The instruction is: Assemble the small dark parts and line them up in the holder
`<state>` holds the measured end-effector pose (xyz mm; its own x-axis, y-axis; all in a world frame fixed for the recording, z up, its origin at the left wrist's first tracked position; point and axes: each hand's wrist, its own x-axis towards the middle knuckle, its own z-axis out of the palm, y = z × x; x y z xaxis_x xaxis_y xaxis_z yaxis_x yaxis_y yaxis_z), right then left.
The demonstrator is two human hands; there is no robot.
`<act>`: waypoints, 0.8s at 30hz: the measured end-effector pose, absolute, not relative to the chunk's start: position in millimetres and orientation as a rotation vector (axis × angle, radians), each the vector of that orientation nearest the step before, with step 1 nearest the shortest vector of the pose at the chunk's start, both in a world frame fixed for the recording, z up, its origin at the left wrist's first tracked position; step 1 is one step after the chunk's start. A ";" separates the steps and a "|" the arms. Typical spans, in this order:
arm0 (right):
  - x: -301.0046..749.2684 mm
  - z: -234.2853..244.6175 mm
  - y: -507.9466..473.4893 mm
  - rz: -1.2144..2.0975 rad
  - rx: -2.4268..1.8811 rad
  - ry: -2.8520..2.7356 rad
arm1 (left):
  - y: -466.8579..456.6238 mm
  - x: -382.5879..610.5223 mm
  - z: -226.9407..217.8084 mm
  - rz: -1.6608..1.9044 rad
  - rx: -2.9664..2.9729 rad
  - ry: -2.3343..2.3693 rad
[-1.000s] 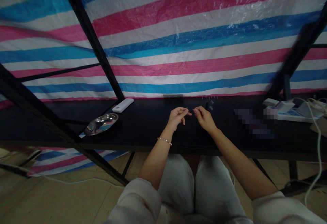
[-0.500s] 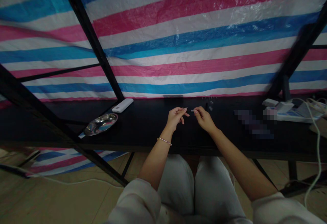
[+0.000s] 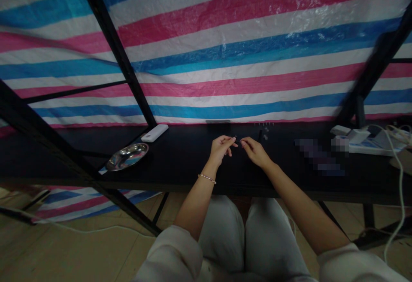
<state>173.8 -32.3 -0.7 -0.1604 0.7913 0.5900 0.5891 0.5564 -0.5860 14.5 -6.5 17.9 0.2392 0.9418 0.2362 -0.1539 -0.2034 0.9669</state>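
Observation:
Both of my hands hover over the black table [image 3: 180, 162], close together at its middle. My left hand [image 3: 220, 149], with a bead bracelet on the wrist, is pinched at thumb and forefinger on something too small to make out. My right hand [image 3: 255, 150] is also pinched, its fingertips nearly meeting the left ones. Just behind the hands stand several tiny pale parts [image 3: 264, 133] on the table.
A shiny metal dish [image 3: 127, 155] lies at the left, with a white flat box [image 3: 155, 132] behind it. White devices and cables [image 3: 370, 139] crowd the right end. Black frame bars [image 3: 112, 46] cross in front of a striped tarp [image 3: 244, 46].
The small pale piece seen at my right fingertips half a second ago no longer shows. My hands have drawn a little closer; otherwise nothing has shifted.

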 end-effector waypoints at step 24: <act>181.2 -5.3 -25.9 -0.009 -1.186 -1.829 | -5.6 17.0 17.0 1.393 1.381 0.832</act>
<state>181.2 -25.9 -5.3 -0.1065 0.7143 0.6917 0.7211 0.5344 -0.4409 17.0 -5.6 17.0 0.1120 0.9415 0.3178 -0.1666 -0.2975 0.9401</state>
